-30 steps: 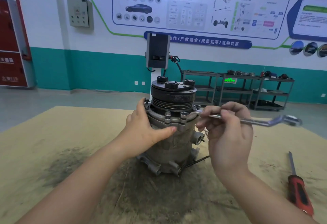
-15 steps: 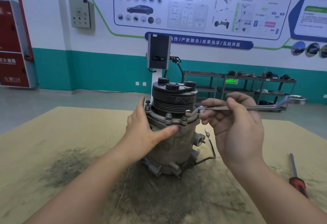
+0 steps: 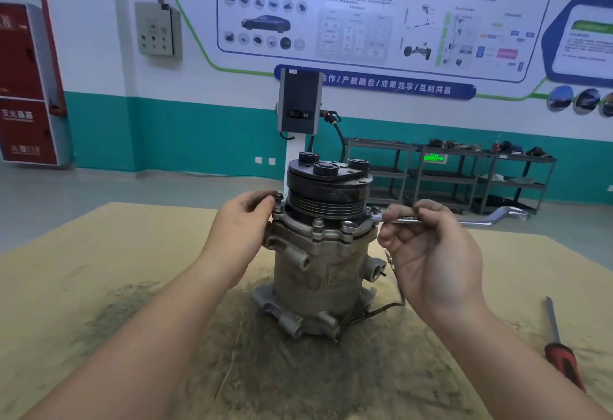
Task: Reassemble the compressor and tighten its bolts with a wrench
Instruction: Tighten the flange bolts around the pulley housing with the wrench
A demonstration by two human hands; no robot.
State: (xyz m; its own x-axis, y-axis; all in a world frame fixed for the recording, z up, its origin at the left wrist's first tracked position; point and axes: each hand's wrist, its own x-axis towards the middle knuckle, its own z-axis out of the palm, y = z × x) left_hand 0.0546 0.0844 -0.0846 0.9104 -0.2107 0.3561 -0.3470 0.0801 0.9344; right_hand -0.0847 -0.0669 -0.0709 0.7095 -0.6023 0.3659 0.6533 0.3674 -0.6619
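Observation:
A grey metal compressor [image 3: 318, 273] stands upright on the wooden table [image 3: 99, 280], its black pulley and clutch [image 3: 328, 187] on top. Several bolts stick up from its upper flange. My left hand [image 3: 242, 230] rests against the flange's left side, fingertips at the left bolt [image 3: 279, 199]. My right hand [image 3: 431, 253] grips the shaft of a silver ring wrench [image 3: 477, 219]. The wrench's near end sits over a bolt on the flange's right front; its far end points right.
A red-handled screwdriver [image 3: 560, 353] lies on the table at the right. A black wire [image 3: 381, 312] loops from the compressor's base. Dark dirt stains the table around the compressor. Metal shelves [image 3: 464, 177] and a charging post [image 3: 300, 104] stand behind.
My left hand slid from the front of the compressor body up to the left bolt on the flange. The wrench swung further away with my right hand and its head now sits lower on the flange.

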